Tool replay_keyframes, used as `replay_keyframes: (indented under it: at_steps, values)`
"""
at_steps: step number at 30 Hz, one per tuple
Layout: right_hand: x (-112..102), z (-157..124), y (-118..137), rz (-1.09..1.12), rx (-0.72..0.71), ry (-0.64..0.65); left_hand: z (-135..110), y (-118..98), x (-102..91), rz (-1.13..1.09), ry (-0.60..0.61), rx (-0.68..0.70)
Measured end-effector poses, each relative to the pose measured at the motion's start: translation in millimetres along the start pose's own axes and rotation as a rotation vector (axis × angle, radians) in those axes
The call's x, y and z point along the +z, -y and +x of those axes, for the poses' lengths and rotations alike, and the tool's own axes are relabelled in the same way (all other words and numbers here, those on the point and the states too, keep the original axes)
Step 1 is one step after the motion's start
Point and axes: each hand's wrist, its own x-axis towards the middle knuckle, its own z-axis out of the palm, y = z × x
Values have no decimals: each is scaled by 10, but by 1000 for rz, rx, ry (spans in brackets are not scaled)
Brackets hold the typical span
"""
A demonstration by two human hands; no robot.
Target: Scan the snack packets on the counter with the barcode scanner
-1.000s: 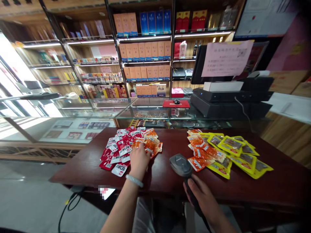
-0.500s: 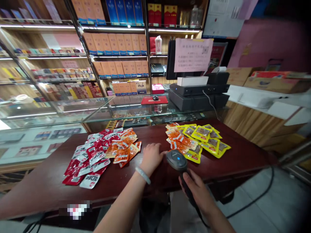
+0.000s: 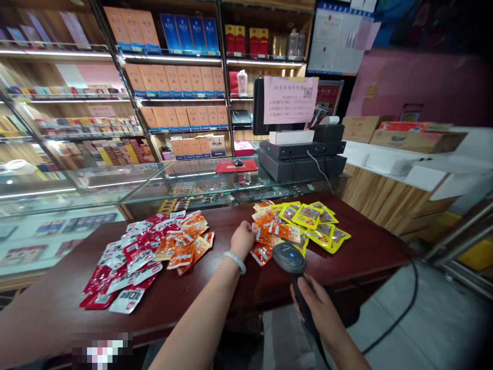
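Observation:
My right hand (image 3: 318, 311) grips the handle of a black barcode scanner (image 3: 289, 257), its head lit blue and held just above the dark red table (image 3: 239, 290). My left hand (image 3: 242, 238), with a pale bracelet on the wrist, reaches to the right-hand heap of snack packets and its fingers close on an orange packet (image 3: 265, 235) at the heap's left edge. That heap holds orange and yellow packets (image 3: 311, 218). A second heap of red-and-white packets (image 3: 127, 257) and orange packets (image 3: 188, 241) lies to the left, apart from both hands.
Behind the table stands a glass display counter (image 3: 192, 177) with a red mouse pad and a black till with screen (image 3: 300, 154). Shelves of boxed goods (image 3: 177, 82) fill the back wall. The scanner's cable (image 3: 400, 313) trails over the floor at right. A wooden counter (image 3: 385, 200) stands right.
My left hand has left the orange packets of the left heap and crossed to the right heap. The view has swung right. The scanner stays in my right hand.

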Motion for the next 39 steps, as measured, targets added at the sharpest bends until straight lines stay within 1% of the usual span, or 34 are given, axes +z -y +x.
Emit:
replay_keyframes:
  at_steps: [4, 6, 9, 13, 16, 18, 20, 24, 26, 28, 30, 31, 32, 33, 36, 37, 39]
  values:
    - [57, 22, -23, 3, 16, 14, -44, 308, -271, -202, -132, -32]
    - [146, 22, -7, 14, 18, 50, -93, 438, -411, -298, -186, -40]
    - [350, 18, 65, 22, -6, 119, -185, 589, -579, -395, -244, -39]
    - [647, 35, 178, -17, -35, 233, -323, 731, -724, -497, -262, -72]
    - [800, 55, 190, -36, -30, 284, -407, 827, -808, -534, -249, -102]
    - [853, 64, 154, -44, -21, 294, -425, 905, -873, -516, -257, -110]
    - [872, 69, 98, -56, -8, 312, -401, 994, -967, -475, -294, -122]
    - [836, 58, 5, -94, 0, 339, -308, 1146, -1275, -385, -442, -185]
    - [788, 43, -12, -97, -2, 324, -304, 1169, -1434, -238, -535, -197]
    - [721, 34, -15, -88, -2, 283, -346, 1132, -1525, 1, -629, -179]
    - [634, 42, -14, -78, 3, 232, -415, 1029, -1507, 219, -695, -154]
    - [584, 55, -15, -70, 3, 210, -452, 955, -1454, 285, -696, -134]
    - [531, 73, -16, -56, 1, 190, -486, 869, -1375, 321, -662, -101]
    - [475, 94, -18, -38, 2, 167, -516, 774, -1274, 331, -597, -55]
    - [311, 155, -14, 26, 2, 85, -578, 466, -895, 291, -294, 117]
    - [262, 167, -6, 39, -6, 64, -593, 365, -764, 279, -199, 157]
    - [179, 175, 19, 48, -32, 36, -617, 177, -527, 292, -52, 198]
